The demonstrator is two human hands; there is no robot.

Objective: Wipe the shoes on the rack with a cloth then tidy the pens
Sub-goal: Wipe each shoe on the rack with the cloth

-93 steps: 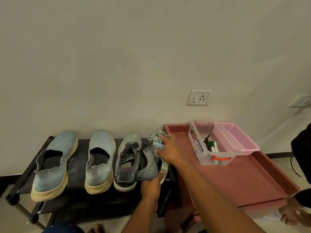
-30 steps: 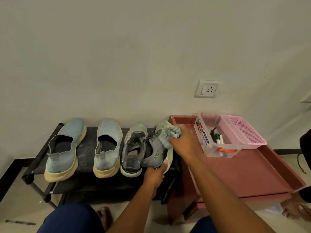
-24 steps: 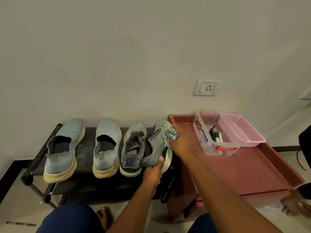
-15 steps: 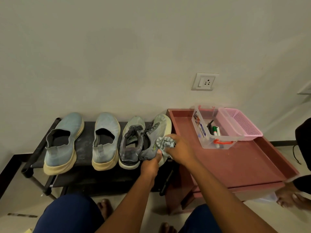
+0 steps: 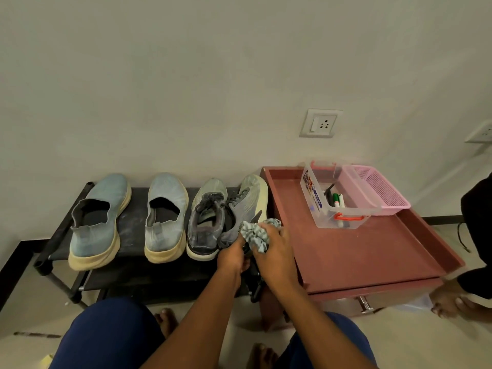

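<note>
Several shoes stand on a low black rack (image 5: 133, 225): two light blue slip-ons (image 5: 99, 217) (image 5: 166, 214) on the left and two grey lace-up sneakers on the right. The rightmost grey sneaker (image 5: 249, 206) is tilted onto its side. My left hand (image 5: 231, 258) grips its heel. My right hand (image 5: 271, 251) holds a crumpled grey-green cloth (image 5: 257, 233) against the sneaker's rear side. Pens (image 5: 336, 201) lie inside a clear plastic box (image 5: 322, 211) on the reddish-brown table (image 5: 359, 249).
A pink mesh basket (image 5: 383, 193) leans against the clear box. Wall sockets sit above the table. Another person's feet and dark clothing show at the far right. My knees and bare feet are at the bottom edge.
My right hand has drawn the cloth from the sneaker's toe back down to its heel end, close to my left hand. The view shifted slightly.
</note>
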